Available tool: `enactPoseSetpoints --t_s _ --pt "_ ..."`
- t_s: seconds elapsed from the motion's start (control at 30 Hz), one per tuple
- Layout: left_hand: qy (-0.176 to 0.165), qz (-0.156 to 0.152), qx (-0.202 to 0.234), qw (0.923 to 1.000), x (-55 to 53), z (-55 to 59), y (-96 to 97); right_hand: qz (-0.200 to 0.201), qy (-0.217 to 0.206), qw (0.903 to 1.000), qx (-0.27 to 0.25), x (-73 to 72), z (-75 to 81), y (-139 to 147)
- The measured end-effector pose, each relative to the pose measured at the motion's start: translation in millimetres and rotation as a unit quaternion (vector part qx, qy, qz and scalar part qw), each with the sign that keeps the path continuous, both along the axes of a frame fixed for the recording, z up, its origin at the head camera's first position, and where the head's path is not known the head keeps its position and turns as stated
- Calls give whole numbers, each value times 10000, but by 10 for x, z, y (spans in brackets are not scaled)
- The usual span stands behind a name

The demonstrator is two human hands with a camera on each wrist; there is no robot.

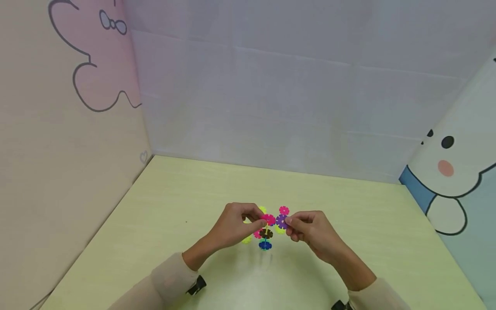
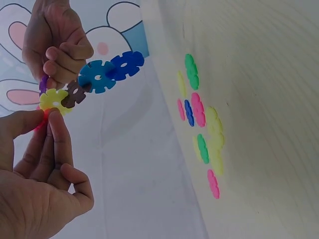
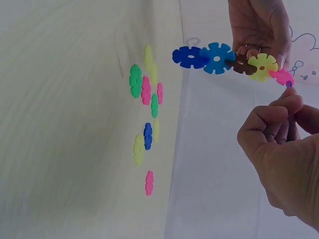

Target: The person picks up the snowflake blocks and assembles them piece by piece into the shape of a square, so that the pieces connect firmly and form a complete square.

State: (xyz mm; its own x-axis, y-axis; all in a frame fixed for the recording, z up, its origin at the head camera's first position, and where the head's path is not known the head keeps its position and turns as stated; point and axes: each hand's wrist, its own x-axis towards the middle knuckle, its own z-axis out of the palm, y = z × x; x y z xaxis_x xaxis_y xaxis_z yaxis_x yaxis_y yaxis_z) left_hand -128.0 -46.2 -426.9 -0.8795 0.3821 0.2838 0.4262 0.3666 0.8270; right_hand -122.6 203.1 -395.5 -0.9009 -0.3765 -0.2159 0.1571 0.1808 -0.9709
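A chain of notched, flower-shaped plastic discs hangs above the table between the two hands. It runs from a dark blue disc (image 3: 191, 57) through a light blue disc (image 3: 217, 58), a brown disc (image 3: 241, 64) and a yellow disc (image 3: 262, 67) to a pink disc (image 3: 282, 76). The left hand (image 1: 234, 226) pinches the pink end between thumb and fingertips. Between thumb and forefinger, the right hand (image 1: 319, 237) holds a purple disc (image 1: 281, 221) against the pink one's edge. Fingers hide much of the purple disc in both wrist views; whether its slot is engaged I cannot tell.
Several loose discs lie flat on the pale table (image 1: 186, 189) beyond the hands, among them a green disc (image 2: 192, 71), a blue disc (image 3: 148, 136) and a pink disc (image 2: 213, 184). Walls with cartoon prints stand at left and right, and a plain sheet (image 1: 248, 107) closes the back.
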Motion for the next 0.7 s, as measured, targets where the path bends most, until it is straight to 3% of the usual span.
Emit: enactPoseSetpoints --t_s 0.33,0.7 --pt "-124 -105 14 9999 26 39 28 163 -218 9995 -186 -8 -5 5" --pt "216 -72 59 9997 35 -7 69 -383 -478 9979 -204 54 -26 -74"
